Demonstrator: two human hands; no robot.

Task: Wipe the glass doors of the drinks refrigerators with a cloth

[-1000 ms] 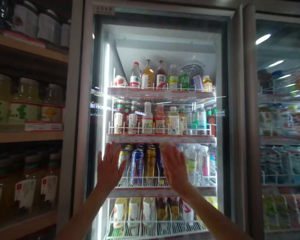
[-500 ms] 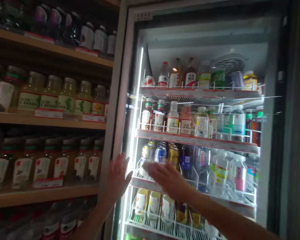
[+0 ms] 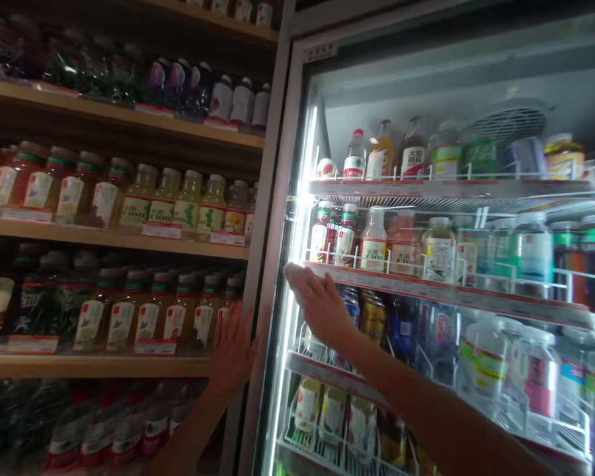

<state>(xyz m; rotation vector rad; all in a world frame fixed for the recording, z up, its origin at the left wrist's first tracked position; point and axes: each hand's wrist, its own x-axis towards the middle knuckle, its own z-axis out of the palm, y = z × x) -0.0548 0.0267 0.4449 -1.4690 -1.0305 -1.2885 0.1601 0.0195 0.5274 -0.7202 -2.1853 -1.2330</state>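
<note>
Both the left hand (image 3: 233,345) and the right hand (image 3: 323,309) are presented bare. Slim fingers and a separate thumb are noted on the left hand. The left forearm (image 3: 194,420) and right forearm (image 3: 419,403) are likewise found bare over their visible length, each narrowed toward the wrist. Outlines are softened by blur, and fine surface marks are obscured by shadow

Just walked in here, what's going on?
A person is at a glass cooler door. Their right hand is against or very near the glass by its left edge, with something pale, too blurred to name, at the fingers. Their left hand is raised and open, in front of the shelved bottles beside the cooler. Behind the glass, drinks stand on racks.
</note>
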